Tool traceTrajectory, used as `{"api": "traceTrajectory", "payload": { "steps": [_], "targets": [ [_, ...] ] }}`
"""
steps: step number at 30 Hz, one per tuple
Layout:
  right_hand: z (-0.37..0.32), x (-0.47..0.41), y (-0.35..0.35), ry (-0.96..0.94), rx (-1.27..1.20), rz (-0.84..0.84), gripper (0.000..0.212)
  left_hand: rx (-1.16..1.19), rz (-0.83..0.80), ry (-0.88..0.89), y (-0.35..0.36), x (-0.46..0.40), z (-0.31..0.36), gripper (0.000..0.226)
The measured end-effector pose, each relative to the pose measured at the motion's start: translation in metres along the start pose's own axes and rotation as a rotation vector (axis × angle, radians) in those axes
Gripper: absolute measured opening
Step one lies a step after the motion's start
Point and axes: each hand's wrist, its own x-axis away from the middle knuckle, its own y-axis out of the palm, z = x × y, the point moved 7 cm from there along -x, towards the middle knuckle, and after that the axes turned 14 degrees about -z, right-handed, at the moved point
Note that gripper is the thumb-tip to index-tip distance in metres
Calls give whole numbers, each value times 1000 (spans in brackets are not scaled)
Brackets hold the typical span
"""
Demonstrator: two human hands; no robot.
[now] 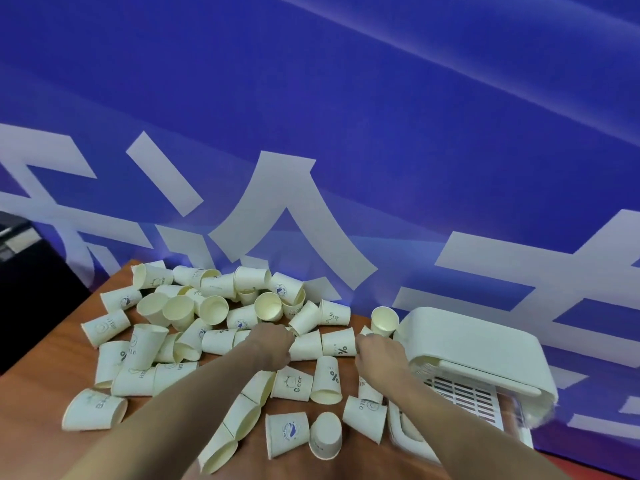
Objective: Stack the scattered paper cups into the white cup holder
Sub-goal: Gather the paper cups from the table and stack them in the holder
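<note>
L hand (pixel 272 344) & R hand (pixel 379 351) each gripped end of cup pair (pixel 322 344) (lying sideways); white holder (pixel 485 344) at 3 o'clock.

Hidden, cropped and blurred parts

Both fingers' ends are hidden: the left hand (pixel 272 346) and right hand (pixel 379 353) show only their backs among the paper cups (pixel 214 317). The white cup holder (pixel 485 344) blurs at its near right corner; the wooden table (pixel 45 379) runs off frame.

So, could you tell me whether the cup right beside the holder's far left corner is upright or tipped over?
Upright: the cup stands on its base with its open rim facing up, next to the white cup holder.
</note>
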Motion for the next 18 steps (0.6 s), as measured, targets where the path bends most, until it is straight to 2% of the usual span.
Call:
{"api": "traceTrajectory", "payload": {
  "steps": [10, 18],
  "targets": [
    [26, -72, 22, 182, -311, -90, 19, -25, 26, 120, -23, -76, 24, 28],
    [37, -112, 60, 227, -406, -148, 28, -104, -12, 199, -11, -128, 39, 48]
  ]
}}
